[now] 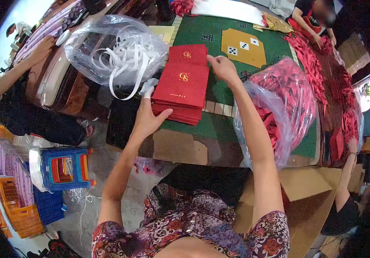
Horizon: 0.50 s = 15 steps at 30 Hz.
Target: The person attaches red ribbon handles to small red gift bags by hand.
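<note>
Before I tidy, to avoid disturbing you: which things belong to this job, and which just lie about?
Likely job: red gold-printed packets, left hand and right hand at their edges; possibly bagged white ribbon.
Apparently lying about: stacked plastic stools, orange crate.

**Smooth card, crinkled plastic**

The red folders [180,88] look like card, smooth and mostly matt. Clear plastic, glossy and crinkled, forms the bag [81,48] around smooth white straps [143,73] — and the sack [246,129] over rough red shreds. The table [193,30] has a matt green top; the open box [307,208] is dull cardboard, the blue stools [64,151] smooth plastic.
</note>
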Motion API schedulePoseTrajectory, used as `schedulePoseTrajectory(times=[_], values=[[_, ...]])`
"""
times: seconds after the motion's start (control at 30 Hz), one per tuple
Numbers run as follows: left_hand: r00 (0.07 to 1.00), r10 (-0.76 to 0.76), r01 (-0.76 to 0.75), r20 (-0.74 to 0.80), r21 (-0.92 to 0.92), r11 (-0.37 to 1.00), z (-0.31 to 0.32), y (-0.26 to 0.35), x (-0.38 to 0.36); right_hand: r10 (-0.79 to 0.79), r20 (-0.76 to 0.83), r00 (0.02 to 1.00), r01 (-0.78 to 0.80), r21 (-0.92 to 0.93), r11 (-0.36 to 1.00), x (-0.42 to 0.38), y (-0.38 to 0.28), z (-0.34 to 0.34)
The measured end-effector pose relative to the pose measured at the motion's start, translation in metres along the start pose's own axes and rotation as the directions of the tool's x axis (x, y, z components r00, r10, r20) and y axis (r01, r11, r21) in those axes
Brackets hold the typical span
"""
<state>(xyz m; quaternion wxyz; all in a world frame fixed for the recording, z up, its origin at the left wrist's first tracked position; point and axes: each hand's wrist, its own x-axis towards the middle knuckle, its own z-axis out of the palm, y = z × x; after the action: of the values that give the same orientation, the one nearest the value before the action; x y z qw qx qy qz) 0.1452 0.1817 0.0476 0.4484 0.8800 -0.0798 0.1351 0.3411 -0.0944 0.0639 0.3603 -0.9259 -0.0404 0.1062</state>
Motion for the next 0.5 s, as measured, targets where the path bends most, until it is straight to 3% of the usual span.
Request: schedulePoseTrajectory(times=[0.03, 0.07, 0.13, 0.17, 0.27, 0.33, 0.4, 0.5], values=[[1.0, 0.005, -0.007, -0.026, -0.066, 0.998, 0.0, 0.0, 0.003, -0.008, -0.004, 1.0, 0.009, 0.148, 0.989, -0.011, -0.002, -0.001], [1.0, 0.002, -0.004, -0.023, -0.067, 0.998, -0.002, 0.0, 0.004, -0.004, -0.002, 1.0, 0.005, 0.148, 0.989, -0.023, -0.004, -0.001], [1.0, 0.0, -0.002, 0.012, 0.142, 0.99, -0.013, 0.023, 0.014, 0.014, 0.186, 0.982, -0.058, 0.235, 0.97, -0.051, -0.021, -0.004], [0.999, -0.005, -0.003, 0.039, 0.208, 0.978, -0.016, 0.029, 0.018, -0.027, 0.207, 0.978, -0.018, 0.21, 0.978, -0.053, -0.02, -0.002], [0.987, 0.096, -0.132, 0.125, 0.32, 0.938, -0.02, 0.031, 0.03, -0.062, 0.187, 0.98, 0.005, 0.289, 0.957, -0.061, -0.017, 0.005], [0.985, 0.039, -0.096, 0.166, 0.351, 0.932, -0.025, 0.046, 0.034, -0.058, 0.187, 0.981, -0.005, 0.322, 0.947, -0.059, -0.012, 0.008], [0.951, 0.18, -0.272, 0.253, 0.401, 0.875, -0.029, 0.047, 0.041, -0.057, 0.215, 0.975, -0.036, 0.405, 0.913, -0.055, -0.007, 0.011], [0.927, 0.131, -0.288, 0.352, 0.44, 0.851, -0.035, 0.056, 0.047, -0.066, 0.188, 0.98, -0.038, 0.505, 0.862, -0.052, -0.001, 0.018]])
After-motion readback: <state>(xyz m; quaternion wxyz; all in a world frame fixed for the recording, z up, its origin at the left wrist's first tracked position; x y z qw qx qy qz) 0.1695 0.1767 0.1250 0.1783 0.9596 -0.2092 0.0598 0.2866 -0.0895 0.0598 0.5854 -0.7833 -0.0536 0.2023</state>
